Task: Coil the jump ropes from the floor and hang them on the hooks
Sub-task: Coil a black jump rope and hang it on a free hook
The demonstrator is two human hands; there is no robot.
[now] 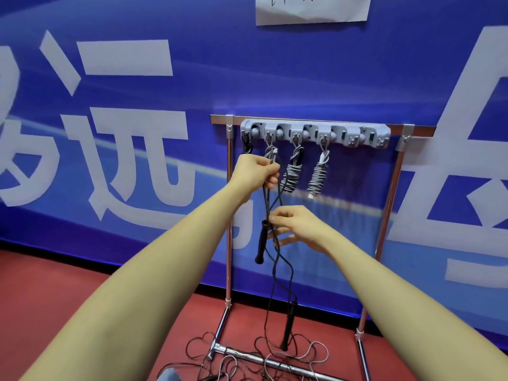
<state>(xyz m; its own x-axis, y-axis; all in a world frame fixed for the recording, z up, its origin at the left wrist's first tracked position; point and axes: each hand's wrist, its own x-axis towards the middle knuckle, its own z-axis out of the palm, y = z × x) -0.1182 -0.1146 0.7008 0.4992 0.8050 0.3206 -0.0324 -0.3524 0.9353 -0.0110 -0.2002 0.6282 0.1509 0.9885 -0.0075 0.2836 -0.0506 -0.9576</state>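
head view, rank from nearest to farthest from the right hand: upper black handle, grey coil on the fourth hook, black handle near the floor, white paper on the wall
From the right hand:
1. Upper black handle, just left of the fingers.
2. Grey coil, above and slightly right, hanging on its hook.
3. Lower black handle, straight below, dangling near the floor.
4. White paper, far above at the top edge.

Two arms come in from the bottom of the picture. Both are bare all the way up, with no sleeves in view. The bare left hand (257, 171) has no glove, ring or watch. The bare right hand (295, 228) is the same, with nothing on its wrist. The short fingernails look plain.
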